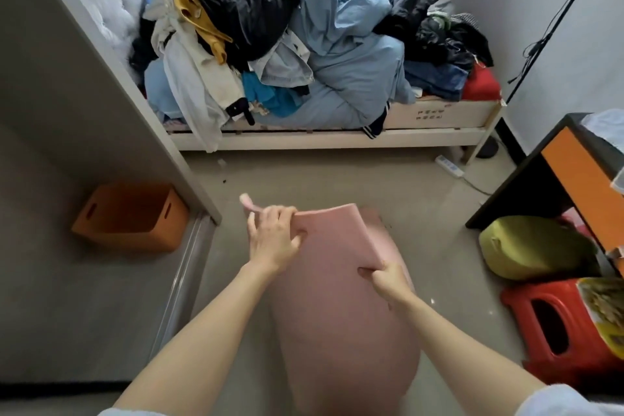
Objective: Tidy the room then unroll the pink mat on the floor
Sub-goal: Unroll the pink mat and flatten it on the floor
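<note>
The pink mat [341, 307] hangs in front of me above the grey floor, still curved into a loose roll, its free end lifted. My left hand [273, 236] pinches the mat's top left corner, and a small pink strap [248, 203] pokes out beyond its fingers. My right hand [388, 280] grips the mat's right edge lower down. Both forearms reach in from the bottom of the view.
A bed [337, 137] piled with clothes [270, 31] fills the back. An orange box [131, 216] stands left behind a grey partition [111, 105]. On the right are a black-orange desk [574, 176], a green cushion [533, 247], a red stool [557, 324] and a power strip [449, 166].
</note>
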The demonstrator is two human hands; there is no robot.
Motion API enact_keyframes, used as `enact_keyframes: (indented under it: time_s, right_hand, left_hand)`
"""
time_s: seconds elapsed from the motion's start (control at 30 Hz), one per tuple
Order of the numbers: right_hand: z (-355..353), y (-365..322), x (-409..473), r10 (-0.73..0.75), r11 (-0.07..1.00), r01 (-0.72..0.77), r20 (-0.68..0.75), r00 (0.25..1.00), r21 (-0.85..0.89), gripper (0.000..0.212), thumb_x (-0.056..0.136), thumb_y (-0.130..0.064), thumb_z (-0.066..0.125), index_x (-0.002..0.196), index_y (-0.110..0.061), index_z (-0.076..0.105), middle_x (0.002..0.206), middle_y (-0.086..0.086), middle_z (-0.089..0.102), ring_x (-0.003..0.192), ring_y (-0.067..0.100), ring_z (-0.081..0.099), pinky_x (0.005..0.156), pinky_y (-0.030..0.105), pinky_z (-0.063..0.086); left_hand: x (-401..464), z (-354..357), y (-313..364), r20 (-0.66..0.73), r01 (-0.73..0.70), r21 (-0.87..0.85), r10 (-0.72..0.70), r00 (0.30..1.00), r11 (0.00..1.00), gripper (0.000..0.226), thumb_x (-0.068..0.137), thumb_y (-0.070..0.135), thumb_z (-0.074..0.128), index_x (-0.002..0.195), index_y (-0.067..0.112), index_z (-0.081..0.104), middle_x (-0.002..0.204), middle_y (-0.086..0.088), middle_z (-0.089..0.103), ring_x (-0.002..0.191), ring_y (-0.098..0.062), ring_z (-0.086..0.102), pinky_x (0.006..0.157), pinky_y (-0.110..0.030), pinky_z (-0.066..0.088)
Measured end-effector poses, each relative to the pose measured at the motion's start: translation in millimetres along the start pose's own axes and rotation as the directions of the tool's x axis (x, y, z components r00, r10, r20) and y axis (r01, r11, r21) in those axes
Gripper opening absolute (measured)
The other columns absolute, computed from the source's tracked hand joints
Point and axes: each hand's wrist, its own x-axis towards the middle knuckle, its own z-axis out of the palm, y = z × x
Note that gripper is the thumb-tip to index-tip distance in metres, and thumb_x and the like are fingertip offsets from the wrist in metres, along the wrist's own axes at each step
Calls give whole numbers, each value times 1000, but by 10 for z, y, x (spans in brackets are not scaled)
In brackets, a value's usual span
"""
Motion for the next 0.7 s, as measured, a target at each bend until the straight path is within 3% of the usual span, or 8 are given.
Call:
enact_keyframes:
  time_s: [0.13, 0.23, 0.3, 0.37, 0.47, 0.57, 0.63, 0.7]
  right_hand:
    - [301, -183, -307, 40, 880, 5, -86, 995, 475, 34, 82, 8, 57, 113, -9, 60, 99, 11, 61, 90, 23, 56, 89, 38, 47]
    - [525, -324, -423, 128, 630, -79, -3, 992, 772, 40, 83, 1, 61, 123, -3, 58, 116, 13, 66, 94, 27, 63, 98, 45, 49]
    - [576, -392, -569, 148, 448, -122, 61, 987, 886, 34, 87, -7, 60, 121, -7, 60, 104, 10, 74, 86, 22, 70, 91, 41, 54]
    - [565, -447, -781, 115, 296, -119, 89, 989, 948, 16, 92, -12, 54, 105, -12, 63, 95, 5, 76, 83, 16, 73, 91, 38, 51]
    - [503, -411, -1097, 120, 171, -106, 86, 989, 979, 19, 96, -17, 46, 83, -10, 59, 137, 4, 54, 128, 20, 50, 97, 37, 40]
    - [506, -290, -1336, 186, 144, -133, 105, 977, 981, 22, 98, -18, 43, 90, -10, 61, 143, 2, 49, 132, 19, 45, 95, 35, 38]
    - [527, -146, -1421, 258, 114, -139, 106, 960, 984, 23, 98, -15, 42, 86, -9, 61, 142, 2, 50, 131, 18, 46, 98, 35, 38]
    - [564, -14, -1506, 289, 118, -139, 100, 952, 983, 25, 98, -14, 42, 82, -8, 60, 141, 5, 50, 131, 20, 47, 103, 37, 36]
  left_hand:
    - [-398, 53, -267, 148, 81, -225, -49, 988, 971, 90, 86, 44, 57, 148, 33, -7, 159, -4, -15, 148, -25, -12, 119, -48, -1]
    - [-735, 147, -549, 299, 217, -351, -111, 948, 911, 105, 77, 56, 64, 147, 37, -12, 159, -2, -20, 148, -25, -12, 119, -52, 2]
    - [-931, 192, -770, 379, 346, -426, -183, 907, 836, 114, 70, 59, 69, 146, 39, -14, 158, -2, -20, 148, -25, -9, 120, -52, 6]
    - [-1085, 222, -997, 453, 496, -546, -260, 853, 675, 121, 66, 63, 70, 146, 37, -16, 159, -2, -17, 149, -23, -5, 120, -50, 8]
    - [-1183, 216, -1198, 536, 634, -681, -342, 772, 365, 137, 50, 80, 63, 145, 30, -22, 161, -2, -7, 149, -23, 1, 120, -51, 7]
    - [-1132, 146, -1139, 537, 614, -766, -335, 774, 190, 115, 71, 69, 58, 145, 31, -22, 161, 1, -2, 148, -27, 9, 117, -57, 10]
    - [-1101, 85, -1010, 509, 563, -796, -257, 821, 224, 116, 69, 68, 62, 145, 35, -21, 161, 4, 0, 147, -25, 14, 116, -57, 16]
    - [-1124, 74, -837, 469, 478, -794, -124, 875, 375, 131, 54, 71, 71, 145, 39, -19, 160, 6, -10, 148, -21, 8, 116, -56, 18]
